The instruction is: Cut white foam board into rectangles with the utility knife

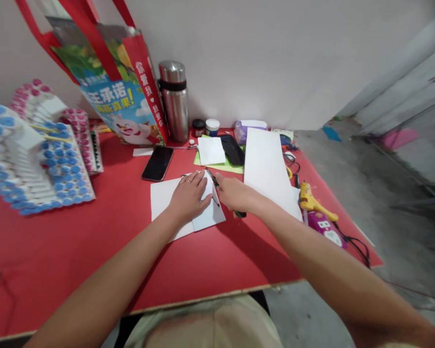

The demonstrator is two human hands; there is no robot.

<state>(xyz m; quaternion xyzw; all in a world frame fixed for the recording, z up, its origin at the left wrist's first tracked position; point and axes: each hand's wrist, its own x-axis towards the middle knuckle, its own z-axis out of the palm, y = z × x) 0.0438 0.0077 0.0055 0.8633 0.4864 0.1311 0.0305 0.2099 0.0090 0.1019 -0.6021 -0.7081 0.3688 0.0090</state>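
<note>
Lying under left hand [189,195]: paper [183,205]

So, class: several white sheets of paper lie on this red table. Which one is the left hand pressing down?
The white sheet nearest the table's front edge: the left hand lies flat on it. The others lie untouched farther back.

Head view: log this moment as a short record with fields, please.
surface: red table
left hand: flat on white paper
right hand: closed on a dark pen, tip over the paper
behind paper: black phone, steel flask
right of hands: long white sheet
far left: stacks of blue-capped items
</note>
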